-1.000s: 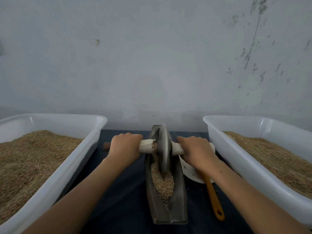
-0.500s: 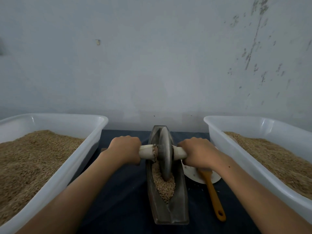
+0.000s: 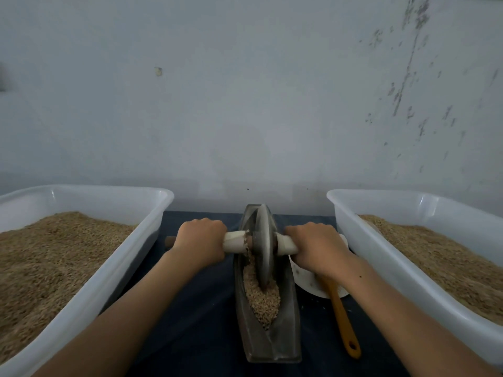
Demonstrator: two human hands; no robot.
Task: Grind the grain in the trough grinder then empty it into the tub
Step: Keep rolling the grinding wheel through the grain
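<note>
**Mid-grind, wheel in the trough**

At nine and three o'clock sit two white tubs (image 3: 152, 210) (image 3: 351, 213), both holding grain. Between them lies the trough grinder (image 3: 268, 338), its grain (image 3: 262, 300) heaped toward six. My left hand (image 3: 200, 242) and right hand (image 3: 317, 246) are each wrapped round the axle handle (image 3: 235, 242). Uneven pressure could tilt the wheel (image 3: 263, 246) and spill grain over the rim.

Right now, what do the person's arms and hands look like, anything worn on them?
Both arms are bare up to the frame's edge: no sleeves, gloves, watch or bracelets in view. The left hand and right hand show no rings on the parts visible. The right forearm has a small dark mark, like a mole, just behind the wrist.
</note>
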